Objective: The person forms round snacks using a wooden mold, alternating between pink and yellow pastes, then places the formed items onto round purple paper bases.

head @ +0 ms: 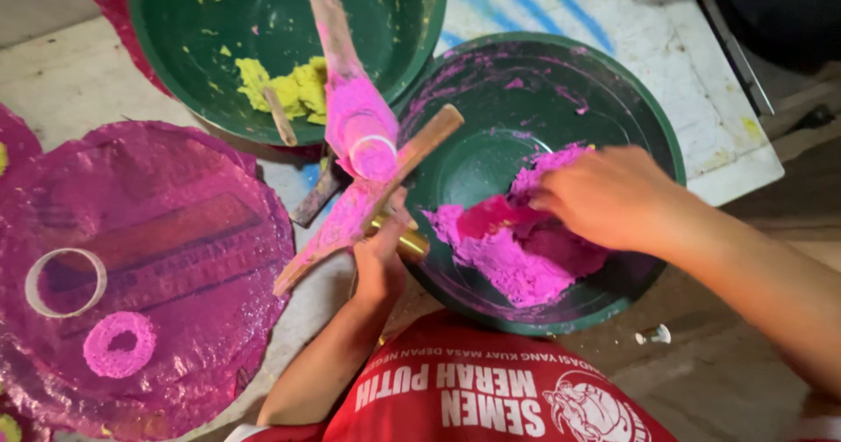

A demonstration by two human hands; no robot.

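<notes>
The pale floor [61,83] carries two dark green basins, one with yellow powder [263,21] and one with pink powder [561,100]. At the left lies a round pink-stained sheet [175,232]. A small white piece [654,335] lies near the pink basin.

Powder [517,262] in basin [648,118], tray [201,319] left.
</notes>
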